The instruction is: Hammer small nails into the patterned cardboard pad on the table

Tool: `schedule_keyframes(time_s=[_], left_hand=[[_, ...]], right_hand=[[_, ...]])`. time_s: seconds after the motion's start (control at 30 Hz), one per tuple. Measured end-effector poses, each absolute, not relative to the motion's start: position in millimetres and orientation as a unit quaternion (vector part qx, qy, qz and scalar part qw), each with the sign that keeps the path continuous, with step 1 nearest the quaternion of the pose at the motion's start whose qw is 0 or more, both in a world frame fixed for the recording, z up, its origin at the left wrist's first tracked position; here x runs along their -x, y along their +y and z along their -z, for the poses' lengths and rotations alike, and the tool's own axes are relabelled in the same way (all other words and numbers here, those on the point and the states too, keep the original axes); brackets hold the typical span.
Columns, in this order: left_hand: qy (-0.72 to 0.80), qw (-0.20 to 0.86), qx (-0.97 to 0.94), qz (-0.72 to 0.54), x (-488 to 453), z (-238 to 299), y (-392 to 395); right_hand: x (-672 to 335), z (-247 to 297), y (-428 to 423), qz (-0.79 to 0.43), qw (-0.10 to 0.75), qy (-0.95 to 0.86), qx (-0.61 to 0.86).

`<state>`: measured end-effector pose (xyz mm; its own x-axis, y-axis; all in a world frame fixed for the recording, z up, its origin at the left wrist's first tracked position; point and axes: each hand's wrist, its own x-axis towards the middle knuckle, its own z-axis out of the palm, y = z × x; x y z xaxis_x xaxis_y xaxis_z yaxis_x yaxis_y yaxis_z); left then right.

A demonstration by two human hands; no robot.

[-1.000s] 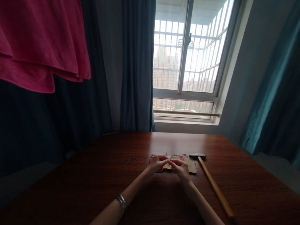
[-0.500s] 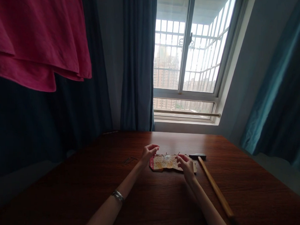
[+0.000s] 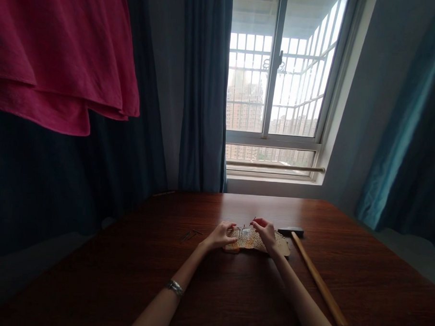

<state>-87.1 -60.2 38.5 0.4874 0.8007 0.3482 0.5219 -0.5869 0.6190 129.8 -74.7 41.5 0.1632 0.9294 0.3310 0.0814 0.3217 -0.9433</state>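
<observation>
A flat, speckled pale board (image 3: 260,242) with worn, uneven edges lies on the table. My left hand (image 3: 221,235) is around its left end, fingers at the far side and thumb on the near part. A couple of thin nails (image 3: 240,232) stand upright in the board close to that hand. Above the board's middle, my right hand (image 3: 267,232) pinches a nail (image 3: 254,219) between thumb and fingertips, held at a tilt. The nail's lower tip is too small to make out against the board.
A hammer lies to the right, its dark head (image 3: 290,231) beside the board and its wooden handle (image 3: 320,283) pointing toward me. Several loose nails (image 3: 191,235) lie left of my left hand on the brown table (image 3: 100,273). A pink cloth (image 3: 63,55) hangs upper left.
My left hand has come down from above onto the board's left end, its fingers spreading around it. My right hand has shifted left with the nail, toward the upright nails.
</observation>
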Motion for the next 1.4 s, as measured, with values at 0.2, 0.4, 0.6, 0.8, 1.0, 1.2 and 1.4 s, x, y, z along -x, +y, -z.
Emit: schedule_keyframes(time_s=[0.2,0.4,0.6,0.8,1.0,1.2,1.4], left_hand=[[0.39,0.201,-0.847,-0.299,89,-35,-55],[0.387,0.205,-0.85,-0.292,88,-33,-57],[0.389,0.211,-0.852,-0.281,88,-32,-57],[0.395,0.203,-0.851,-0.28,87,-30,-55],[0.419,0.156,-0.848,-0.285,82,-30,-57],[0.426,0.147,-0.843,-0.294,73,-28,-58],[0.42,0.181,-0.832,-0.313,65,-28,-55]], right_hand=[[-131,-29,-78,-0.318,0.574,-0.579,0.483],[-126,-28,-80,-0.297,0.551,-0.608,0.488],[-122,-25,-80,-0.298,0.546,-0.619,0.479],[-122,-24,-78,-0.295,0.548,-0.617,0.482],[-122,-21,-79,-0.286,0.54,-0.623,0.488],[-120,-18,-78,-0.267,0.536,-0.632,0.493],[-118,-17,-78,-0.245,0.523,-0.649,0.494]])
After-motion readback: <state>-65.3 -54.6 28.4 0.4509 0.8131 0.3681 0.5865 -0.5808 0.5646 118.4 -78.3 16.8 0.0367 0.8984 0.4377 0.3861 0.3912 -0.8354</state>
